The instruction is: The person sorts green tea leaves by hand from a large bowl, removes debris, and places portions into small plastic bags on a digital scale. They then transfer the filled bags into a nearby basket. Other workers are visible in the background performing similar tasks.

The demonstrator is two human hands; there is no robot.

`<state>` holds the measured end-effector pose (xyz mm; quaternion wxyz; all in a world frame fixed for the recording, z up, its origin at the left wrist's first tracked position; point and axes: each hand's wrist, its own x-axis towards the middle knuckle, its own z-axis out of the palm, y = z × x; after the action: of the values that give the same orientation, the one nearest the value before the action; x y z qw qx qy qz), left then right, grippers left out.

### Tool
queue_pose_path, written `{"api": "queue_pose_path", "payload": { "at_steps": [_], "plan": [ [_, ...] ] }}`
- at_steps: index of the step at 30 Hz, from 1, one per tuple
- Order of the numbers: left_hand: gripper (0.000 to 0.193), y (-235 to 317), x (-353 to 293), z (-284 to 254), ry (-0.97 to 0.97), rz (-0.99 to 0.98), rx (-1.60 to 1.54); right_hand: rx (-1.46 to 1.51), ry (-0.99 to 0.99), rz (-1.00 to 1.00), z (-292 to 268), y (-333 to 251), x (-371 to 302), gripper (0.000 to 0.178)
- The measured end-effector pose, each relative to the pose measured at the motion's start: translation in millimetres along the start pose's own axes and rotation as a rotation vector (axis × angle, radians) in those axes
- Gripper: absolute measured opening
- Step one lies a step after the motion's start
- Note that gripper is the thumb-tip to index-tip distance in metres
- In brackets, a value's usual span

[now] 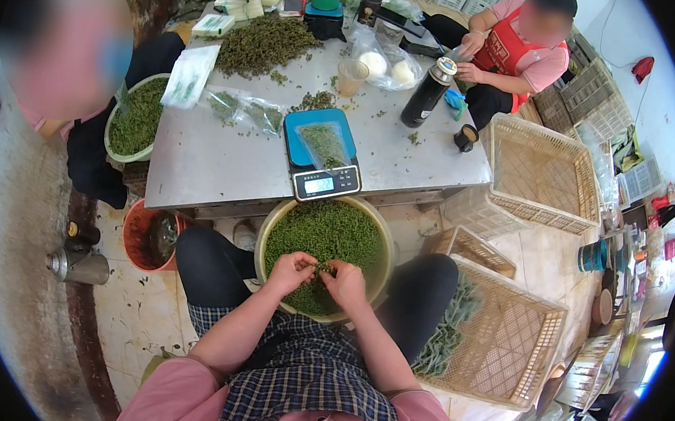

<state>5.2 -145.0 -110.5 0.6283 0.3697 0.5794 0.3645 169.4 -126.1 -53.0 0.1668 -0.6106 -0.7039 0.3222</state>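
Note:
Between my knees sits a wide, pale yellow-green basin (387,269), filled with small round green berries (324,229) that look like green peppercorns. Over its near half, my left hand (292,273) and my right hand (345,284) are close together, fingertips pinched. A small sprig of green peppercorns (322,269) is between them, partly covered by the fingers. Beyond the basin, at the table's near edge, a blue-topped digital scale (299,139) has its display lit. A clear bag of green peppercorns (323,143) lies on the scale.
On the metal table (223,163) are a dark peppercorn heap (263,46), filled bags (244,112), a plastic cup (352,77) and a black thermos (428,95). Crates (509,332) stand right, a red bucket (134,231) left. Two co-workers sit around the table.

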Motion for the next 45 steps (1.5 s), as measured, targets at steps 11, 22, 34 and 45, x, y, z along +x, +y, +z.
{"api": "queue_pose_path", "payload": {
  "at_steps": [11,22,34,45],
  "plan": [
    [0.013,1.9,-1.5,-6.8,0.149,0.079,-0.020,0.605,-0.070,0.198,-31.2,-4.5,36.7,0.021],
    [0.012,15.5,-7.0,-4.0,0.120,0.043,0.007,1.588,0.131,0.346,-40.1,-73.1,140.7,0.033],
    [0.011,9.1,-0.3,-2.1,0.108,0.089,-0.058,1.452,0.212,0.227,-39.8,-83.6,151.0,0.026],
    [0.022,7.7,-2.9,-3.0,0.092,0.143,0.102,0.728,0.080,0.010,-26.2,-6.7,43.7,0.022]
  ]
}}
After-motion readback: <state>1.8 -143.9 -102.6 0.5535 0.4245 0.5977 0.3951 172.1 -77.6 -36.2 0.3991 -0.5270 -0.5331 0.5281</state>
